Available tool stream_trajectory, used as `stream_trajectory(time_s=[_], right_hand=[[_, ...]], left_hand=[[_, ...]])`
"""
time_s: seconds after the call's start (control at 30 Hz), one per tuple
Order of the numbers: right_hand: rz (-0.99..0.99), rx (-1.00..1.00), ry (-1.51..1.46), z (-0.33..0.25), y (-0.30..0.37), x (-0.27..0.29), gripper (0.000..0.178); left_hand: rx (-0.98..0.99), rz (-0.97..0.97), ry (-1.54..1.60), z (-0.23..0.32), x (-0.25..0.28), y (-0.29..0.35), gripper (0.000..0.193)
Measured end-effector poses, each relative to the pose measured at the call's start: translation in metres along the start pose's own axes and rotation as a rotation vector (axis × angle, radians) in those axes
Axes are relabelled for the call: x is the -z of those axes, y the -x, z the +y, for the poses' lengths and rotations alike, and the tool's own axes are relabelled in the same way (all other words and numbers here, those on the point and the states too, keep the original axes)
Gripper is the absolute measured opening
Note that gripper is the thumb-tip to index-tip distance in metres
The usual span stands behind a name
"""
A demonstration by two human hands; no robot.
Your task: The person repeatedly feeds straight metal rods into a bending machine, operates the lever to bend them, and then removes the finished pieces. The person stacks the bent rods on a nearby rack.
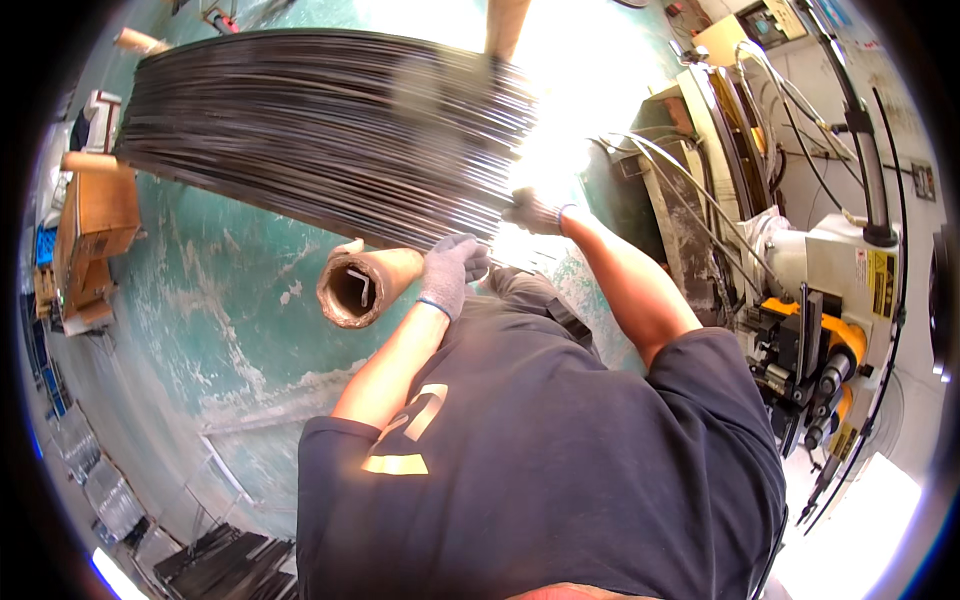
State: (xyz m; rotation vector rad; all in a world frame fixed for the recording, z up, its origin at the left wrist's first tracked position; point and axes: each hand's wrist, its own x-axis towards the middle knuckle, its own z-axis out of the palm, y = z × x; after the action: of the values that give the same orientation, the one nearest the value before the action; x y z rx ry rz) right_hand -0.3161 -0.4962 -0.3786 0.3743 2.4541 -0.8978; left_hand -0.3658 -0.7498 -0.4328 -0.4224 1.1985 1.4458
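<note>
A wide bundle of long, thin dark metal strips (300, 120) lies across the upper left, their bright ends fanned toward the middle. My right hand (538, 212), in a grey glove, is at these ends with its fingers curled round the edge of some strips; part of the grip is hidden. My left hand (452, 272), also in a grey glove, rests at the near edge of the bundle with its fingers stretched out. Beside it is a thick brown cardboard tube (390, 270), its hollow end turned toward me.
Yellow-and-black machinery (835, 345) stands at the right, with loose hoses (690, 190) beside it. Cardboard boxes (95, 220) are at the far left. More dark strips (225, 565) lie at the lower left. The green floor (230, 300) is worn. Strong glare washes out the upper middle.
</note>
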Motion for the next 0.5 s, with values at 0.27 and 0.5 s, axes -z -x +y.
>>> stream_trajectory(time_s=[0.27,0.5], right_hand=[[0.196,-0.520,0.299,0.021,0.236,0.009,0.027],[0.604,-0.563,0.471,0.105,0.422,-0.080,0.018]], left_hand=[[-0.176,-0.020,0.772,0.059,-0.047,0.024,0.026],[0.065,-0.094,0.663,0.025,-0.073,0.052,0.020]])
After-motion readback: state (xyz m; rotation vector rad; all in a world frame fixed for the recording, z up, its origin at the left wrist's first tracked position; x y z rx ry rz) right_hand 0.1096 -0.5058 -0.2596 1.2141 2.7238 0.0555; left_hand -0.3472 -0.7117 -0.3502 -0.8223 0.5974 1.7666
